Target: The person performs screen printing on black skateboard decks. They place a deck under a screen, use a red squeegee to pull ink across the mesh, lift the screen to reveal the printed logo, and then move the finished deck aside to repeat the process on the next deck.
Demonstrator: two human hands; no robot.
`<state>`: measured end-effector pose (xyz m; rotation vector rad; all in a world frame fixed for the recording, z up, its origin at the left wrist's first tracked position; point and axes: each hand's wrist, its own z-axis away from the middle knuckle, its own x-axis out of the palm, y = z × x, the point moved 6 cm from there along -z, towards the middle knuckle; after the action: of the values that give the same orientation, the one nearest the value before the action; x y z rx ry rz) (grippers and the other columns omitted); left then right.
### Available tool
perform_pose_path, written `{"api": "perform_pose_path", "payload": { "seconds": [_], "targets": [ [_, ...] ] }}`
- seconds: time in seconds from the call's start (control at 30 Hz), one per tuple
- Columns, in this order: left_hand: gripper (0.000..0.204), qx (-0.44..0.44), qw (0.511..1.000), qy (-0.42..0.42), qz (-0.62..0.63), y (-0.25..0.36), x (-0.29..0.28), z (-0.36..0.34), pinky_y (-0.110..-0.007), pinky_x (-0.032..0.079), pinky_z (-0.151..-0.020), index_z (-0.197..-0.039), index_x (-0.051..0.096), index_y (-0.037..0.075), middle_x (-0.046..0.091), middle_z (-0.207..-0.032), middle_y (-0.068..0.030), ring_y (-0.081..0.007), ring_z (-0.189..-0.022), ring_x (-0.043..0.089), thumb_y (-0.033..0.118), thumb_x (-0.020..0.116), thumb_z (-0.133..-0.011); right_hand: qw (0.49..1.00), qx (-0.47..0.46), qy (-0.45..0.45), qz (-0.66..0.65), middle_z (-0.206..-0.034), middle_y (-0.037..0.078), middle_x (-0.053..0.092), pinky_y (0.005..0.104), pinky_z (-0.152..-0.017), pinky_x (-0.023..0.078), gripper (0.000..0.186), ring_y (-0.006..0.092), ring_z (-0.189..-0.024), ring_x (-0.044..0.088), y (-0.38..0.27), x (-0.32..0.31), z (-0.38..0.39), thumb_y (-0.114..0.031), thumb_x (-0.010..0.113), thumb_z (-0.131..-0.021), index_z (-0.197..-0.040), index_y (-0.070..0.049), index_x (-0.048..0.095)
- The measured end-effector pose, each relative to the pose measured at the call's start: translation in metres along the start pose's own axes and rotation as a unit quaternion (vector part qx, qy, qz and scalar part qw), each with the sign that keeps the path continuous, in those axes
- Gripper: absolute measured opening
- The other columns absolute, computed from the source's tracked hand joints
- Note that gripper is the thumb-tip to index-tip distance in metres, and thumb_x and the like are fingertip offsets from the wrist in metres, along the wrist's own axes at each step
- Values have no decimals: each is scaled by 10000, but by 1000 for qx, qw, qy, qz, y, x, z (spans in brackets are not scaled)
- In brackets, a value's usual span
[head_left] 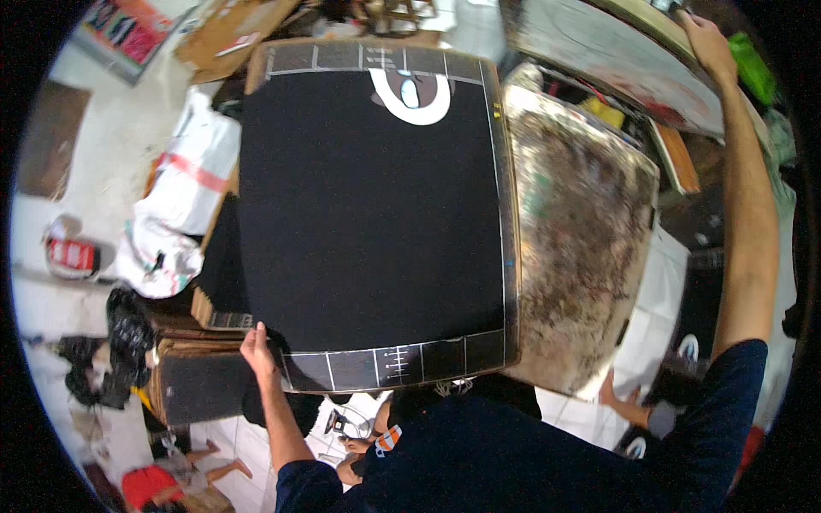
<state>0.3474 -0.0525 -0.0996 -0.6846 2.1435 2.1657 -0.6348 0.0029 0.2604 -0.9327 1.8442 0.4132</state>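
Observation:
A large flat board [308, 368] with white ruled lines along its borders lies in front of me, a black cloth panel [368, 214] spread over it. Near the cloth's far right part is a print [434, 107], a thick white ring around grey and pale shapes. My left hand [258, 349] grips the board's near left corner, thumb on top; its other fingers are mostly hidden. At the far right, my right arm reaches out and my right hand [711, 50] is closed on the rail of a framed printing screen [624, 56], which stands tilted up.
A paint-stained board [581, 239] adjoins on the right. Stacked dark boards [205, 389] and a white sack [197, 158] are at left, with a red-labelled tub [73, 255] beyond. Another person in red [152, 487] is low left; someone's limb [623, 400] shows low right.

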Motion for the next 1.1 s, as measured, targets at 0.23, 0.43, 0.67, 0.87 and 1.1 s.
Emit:
{"api": "perform_pose_path", "payload": {
  "seconds": [0.23, 0.43, 0.67, 0.87, 1.1],
  "targets": [
    [444, -39, 971, -194, -133, -88, 180, 25, -361, 368, -551, -685, 586, -14, 537, -621, 2, -117, -616, 417, 295, 705, -981, 990, 107, 89, -36, -1043, 199, 753, 437, -907, 546, 446, 366, -987, 729, -41, -24, 79, -463, 572, -883, -1068, -123, 793],
    [448, -67, 935, -315, -148, -102, 274, 87, -362, 378, -562, -674, 539, 4, 509, -614, -13, -123, -626, 411, 287, 728, -966, 993, 101, 50, -19, -1092, 194, 749, 464, -934, 545, 456, 391, -1035, 716, -45, -23, 80, -477, 542, -889, -1078, -148, 796],
    [577, 85, 869, -443, -203, -47, 330, 104, -433, 531, -710, -959, 608, -66, 677, -804, -205, -307, -728, 648, 419, 873, -793, 992, 112, 49, -28, -1109, 219, 739, 477, -944, 540, 462, 395, -1073, 705, -49, -26, 80, -502, 556, -876, -1048, -146, 795],
    [610, 77, 816, -478, -317, -15, 330, 106, -458, 530, -686, -882, 591, -47, 686, -795, -210, -364, -719, 663, 477, 880, -765, 991, 107, 78, -29, -1247, 278, 681, 495, -1025, 513, 656, 417, -1197, 651, -50, -33, 73, -562, 578, -887, -1135, 26, 733],
    [559, 81, 811, -447, -369, 14, 330, 111, -452, 534, -711, -926, 602, -44, 677, -786, -187, -350, -753, 676, 407, 888, -761, 990, 129, 42, -26, -1308, 274, 655, 507, -1072, 487, 733, 419, -1254, 624, -44, -33, 58, -629, 502, -925, -1251, -2, 696]
  ]
}}
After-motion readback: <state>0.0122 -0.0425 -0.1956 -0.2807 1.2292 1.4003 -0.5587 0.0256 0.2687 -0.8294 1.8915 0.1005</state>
